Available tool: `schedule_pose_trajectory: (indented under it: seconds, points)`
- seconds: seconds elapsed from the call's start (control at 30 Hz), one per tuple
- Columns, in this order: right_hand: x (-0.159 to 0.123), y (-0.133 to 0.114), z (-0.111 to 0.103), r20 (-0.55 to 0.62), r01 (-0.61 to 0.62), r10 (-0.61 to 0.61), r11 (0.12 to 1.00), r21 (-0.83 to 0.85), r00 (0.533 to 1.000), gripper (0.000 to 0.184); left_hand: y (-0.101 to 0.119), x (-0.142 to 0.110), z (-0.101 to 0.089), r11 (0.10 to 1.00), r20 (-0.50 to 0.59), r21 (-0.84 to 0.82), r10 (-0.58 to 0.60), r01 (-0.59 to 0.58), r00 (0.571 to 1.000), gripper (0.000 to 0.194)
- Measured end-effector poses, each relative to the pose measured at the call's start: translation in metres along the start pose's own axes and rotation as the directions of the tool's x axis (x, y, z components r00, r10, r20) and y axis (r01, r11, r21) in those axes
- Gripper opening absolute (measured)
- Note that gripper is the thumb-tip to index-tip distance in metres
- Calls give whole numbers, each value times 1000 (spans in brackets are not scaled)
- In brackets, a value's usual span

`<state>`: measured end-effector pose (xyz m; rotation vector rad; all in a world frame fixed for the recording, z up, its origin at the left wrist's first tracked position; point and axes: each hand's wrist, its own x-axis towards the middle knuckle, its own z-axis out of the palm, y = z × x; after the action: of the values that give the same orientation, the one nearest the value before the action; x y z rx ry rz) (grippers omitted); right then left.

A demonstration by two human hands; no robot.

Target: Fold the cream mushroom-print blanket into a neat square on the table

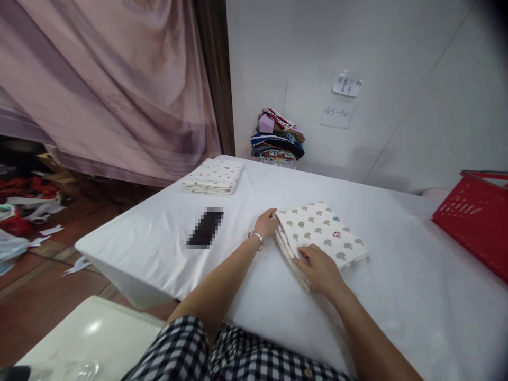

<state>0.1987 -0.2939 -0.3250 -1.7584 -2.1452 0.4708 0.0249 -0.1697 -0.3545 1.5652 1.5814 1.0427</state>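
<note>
A folded cream cloth (317, 227) printed with grey mushrooms and a few coloured ones lies on the white-covered table in front of me. At its far left corner, my left hand (267, 222) pinches the folded layers; a silver bracelet is on that wrist. My right hand (319, 267) is curled over the near left edge, thumb and fingers closed on the cloth. Several layers show along that left side. Another folded white cloth (214, 176) with a small dark print rests at the table's far left corner.
A dark pixelated rectangle (205, 228) lies left on the white tablecloth (159, 254). A red basket (476, 217) stands at the right edge. Stacked folded fabrics (277, 138) are by the wall. A pink curtain (119, 90) hangs left; a white stool-like surface (87, 333) is below.
</note>
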Motion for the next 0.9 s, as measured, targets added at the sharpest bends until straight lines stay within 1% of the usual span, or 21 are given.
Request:
schedule_pose_trajectory:
  seconds: [0.23, 0.33, 0.37, 0.4, 0.47, 0.53, 0.57, 0.67, 0.77, 0.9]
  points:
    - [-1, 8, -1, -50, 85, -82, 994, 67, 995, 22, 14, 3, -5, 991, -18, 88, 104, -102, 994, 21]
    - [-5, 7, -3, -51, 90, -87, 994, 68, 995, 23, 21, 0, -7, 985, -31, 65, 160, -158, 987, 20]
    - [-7, 6, -3, -48, 89, -86, 995, 51, 995, 23, 22, -1, -7, 987, -35, 46, 157, -156, 987, 20]
    - [-8, 5, -2, -41, 85, -83, 996, 26, 996, 23, 22, -1, -7, 990, -34, 29, 136, -135, 990, 20]
    - [-10, 3, -1, -25, 73, -74, 997, -33, 997, 22, 19, -1, -7, 999, -17, 13, 51, -51, 999, 19]
    - [-12, 1, -1, -4, 61, -62, 995, -76, 998, 20, 14, 1, -8, 999, 1, 24, -27, 27, 1000, 17]
    - [-12, 0, 0, 5, 55, -55, 995, -88, 998, 19, 11, 2, -8, 999, 5, 29, -45, 45, 999, 17]
    - [-12, -2, -1, 28, 50, -48, 993, -111, 998, 17, 5, 2, -10, 997, 5, 35, -69, 69, 998, 24]
    - [-13, -4, -1, 34, 43, -39, 992, -121, 999, 18, 5, 0, -10, 995, 33, 45, -90, 88, 995, 31]
    - [-16, -7, -2, 23, 22, -19, 991, -129, 1000, 21, 13, 0, -11, 993, 51, 53, -112, 110, 992, 19]
